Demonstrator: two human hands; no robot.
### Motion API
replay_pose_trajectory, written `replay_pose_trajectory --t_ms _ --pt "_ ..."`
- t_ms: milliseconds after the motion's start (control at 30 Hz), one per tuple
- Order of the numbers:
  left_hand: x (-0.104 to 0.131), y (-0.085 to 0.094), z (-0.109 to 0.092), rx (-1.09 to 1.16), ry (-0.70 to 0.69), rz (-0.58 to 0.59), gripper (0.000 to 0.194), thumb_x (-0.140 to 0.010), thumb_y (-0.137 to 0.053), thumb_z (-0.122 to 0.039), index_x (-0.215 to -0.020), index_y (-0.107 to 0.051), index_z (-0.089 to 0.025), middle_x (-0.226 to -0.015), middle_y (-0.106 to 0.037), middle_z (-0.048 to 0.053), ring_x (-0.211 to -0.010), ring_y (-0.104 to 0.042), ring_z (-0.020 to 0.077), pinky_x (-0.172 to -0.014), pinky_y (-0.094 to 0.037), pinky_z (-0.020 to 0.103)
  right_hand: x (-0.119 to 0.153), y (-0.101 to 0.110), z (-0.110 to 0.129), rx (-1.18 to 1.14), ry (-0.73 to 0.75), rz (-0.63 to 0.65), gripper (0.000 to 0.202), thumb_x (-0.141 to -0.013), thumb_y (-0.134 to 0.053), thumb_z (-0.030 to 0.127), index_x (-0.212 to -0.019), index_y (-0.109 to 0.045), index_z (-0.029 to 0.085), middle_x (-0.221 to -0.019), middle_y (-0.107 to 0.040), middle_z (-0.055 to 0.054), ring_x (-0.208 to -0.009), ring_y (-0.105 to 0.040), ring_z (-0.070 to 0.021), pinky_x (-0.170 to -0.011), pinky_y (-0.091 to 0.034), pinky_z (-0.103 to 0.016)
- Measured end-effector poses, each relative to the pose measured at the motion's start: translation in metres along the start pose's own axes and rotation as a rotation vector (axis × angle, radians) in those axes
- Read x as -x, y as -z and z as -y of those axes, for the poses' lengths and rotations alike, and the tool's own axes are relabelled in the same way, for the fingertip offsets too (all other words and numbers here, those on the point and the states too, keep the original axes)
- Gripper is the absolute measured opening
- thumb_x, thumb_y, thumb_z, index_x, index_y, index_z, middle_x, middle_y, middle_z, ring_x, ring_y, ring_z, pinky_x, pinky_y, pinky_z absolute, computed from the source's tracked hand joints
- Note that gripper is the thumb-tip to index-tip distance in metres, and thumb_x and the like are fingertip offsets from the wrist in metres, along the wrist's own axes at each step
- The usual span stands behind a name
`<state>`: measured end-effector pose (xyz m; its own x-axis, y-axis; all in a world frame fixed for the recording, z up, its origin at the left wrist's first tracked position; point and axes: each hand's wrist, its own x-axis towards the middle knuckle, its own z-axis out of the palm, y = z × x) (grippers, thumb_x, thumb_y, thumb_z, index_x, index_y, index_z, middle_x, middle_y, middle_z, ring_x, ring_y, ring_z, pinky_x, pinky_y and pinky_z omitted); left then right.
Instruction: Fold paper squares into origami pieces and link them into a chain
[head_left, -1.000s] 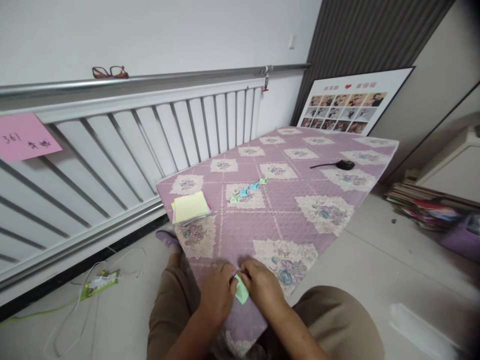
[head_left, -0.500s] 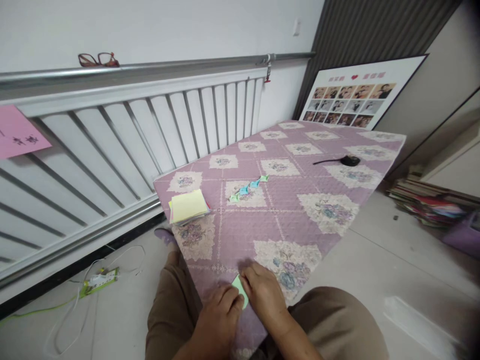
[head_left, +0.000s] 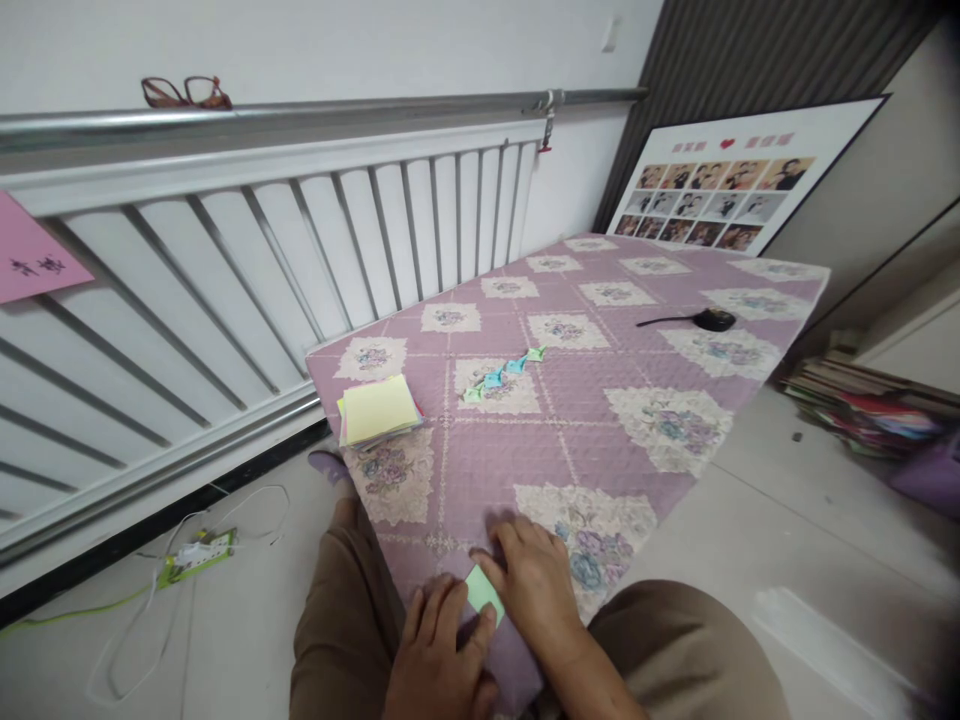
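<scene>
A small light-green piece of folded paper lies on the flowered tablecloth at the near end of the table. My left hand grips its left and lower side, the thumb pressing on its face. From the right, my right hand holds the upper edge with the thumb; its other fingers rest bent on the cloth. Farther up, several small folded paper pieces, green and blue, lie in a slanting row. A stack of square coloured paper, pale yellow on top, sits at the table's left edge.
A black object with a thin handle or cord lies toward the right far side. Along the left runs a white radiator, with glasses on the pipe above. A photo board leans behind the table. On the floor is a power strip.
The green paper shows more of its face now. My left fingers have spread and its thumb has moved onto the paper; my right fingers have shifted slightly. The camera view has tilted a little.
</scene>
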<state>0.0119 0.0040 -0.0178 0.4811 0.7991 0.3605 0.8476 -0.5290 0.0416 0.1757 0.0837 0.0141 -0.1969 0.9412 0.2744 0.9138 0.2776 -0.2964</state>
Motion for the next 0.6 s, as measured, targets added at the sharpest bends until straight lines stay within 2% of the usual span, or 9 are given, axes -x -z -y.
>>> replay_pose_trajectory --t_ms 133,233,333,433,500,600 --pt "0.006 -0.001 0.002 -0.036 0.008 0.042 0.062 -0.077 -0.059 -0.053 -0.135 -0.042 -0.037 -0.129 -0.052 0.011 -0.118 -0.044 0.0349 -0.089 -0.038 0.053 -0.008 -0.003 0.001 0.064 -0.015 0.007 0.019 -0.080 -0.066 0.040 -0.080 -0.059 0.023 -0.082 -0.063 -0.005 -0.083 -0.054 -0.0255 -0.072 -0.032 -0.036" --pt "0.006 0.002 0.003 -0.037 0.019 0.093 0.064 -0.077 -0.060 -0.047 -0.136 -0.039 -0.039 -0.132 -0.051 0.009 -0.119 -0.044 0.0351 -0.090 -0.036 0.053 -0.012 -0.003 0.000 0.079 -0.023 0.021 0.013 -0.083 -0.063 0.034 -0.079 -0.059 0.022 -0.082 -0.063 -0.006 -0.084 -0.055 -0.0259 -0.072 -0.032 -0.037" --pt "0.004 0.007 0.002 -0.021 0.031 0.132 0.063 -0.077 -0.061 -0.042 -0.136 -0.039 -0.040 -0.132 -0.051 0.009 -0.119 -0.043 0.0347 -0.091 -0.034 0.053 -0.013 0.000 -0.006 -0.051 -0.049 0.039 0.009 -0.087 -0.055 0.027 -0.081 -0.060 0.022 -0.083 -0.063 -0.004 -0.083 -0.056 -0.0233 -0.073 -0.034 -0.036" --pt "0.001 0.012 -0.001 0.013 0.070 0.167 0.060 -0.079 -0.060 -0.043 -0.135 -0.040 -0.040 -0.133 -0.049 0.009 -0.121 -0.042 0.0341 -0.094 -0.032 0.053 -0.008 0.006 -0.014 -0.259 -0.034 0.069 0.011 -0.090 -0.050 0.027 -0.086 -0.060 0.023 -0.085 -0.063 -0.002 -0.084 -0.057 -0.0206 -0.076 -0.037 -0.034" --pt "-0.001 0.014 -0.003 0.043 0.105 0.192 0.058 -0.080 -0.059 -0.046 -0.135 -0.041 -0.040 -0.134 -0.048 0.009 -0.122 -0.041 0.0341 -0.096 -0.031 0.054 0.000 0.011 -0.018 -0.328 0.000 0.092 0.008 -0.086 -0.055 0.030 -0.089 -0.061 0.024 -0.088 -0.063 -0.002 -0.088 -0.057 -0.0210 -0.079 -0.038 -0.035" --pt "-0.002 0.016 -0.005 0.088 0.134 0.242 0.057 -0.082 -0.058 -0.046 -0.135 -0.039 -0.040 -0.136 -0.046 0.009 -0.124 -0.038 0.0342 -0.098 -0.029 0.056 0.012 0.016 -0.017 -0.331 0.045 0.123 0.015 -0.078 -0.065 0.030 -0.092 -0.063 0.028 -0.098 -0.062 -0.002 -0.096 -0.054 -0.0230 -0.086 -0.037 -0.038"
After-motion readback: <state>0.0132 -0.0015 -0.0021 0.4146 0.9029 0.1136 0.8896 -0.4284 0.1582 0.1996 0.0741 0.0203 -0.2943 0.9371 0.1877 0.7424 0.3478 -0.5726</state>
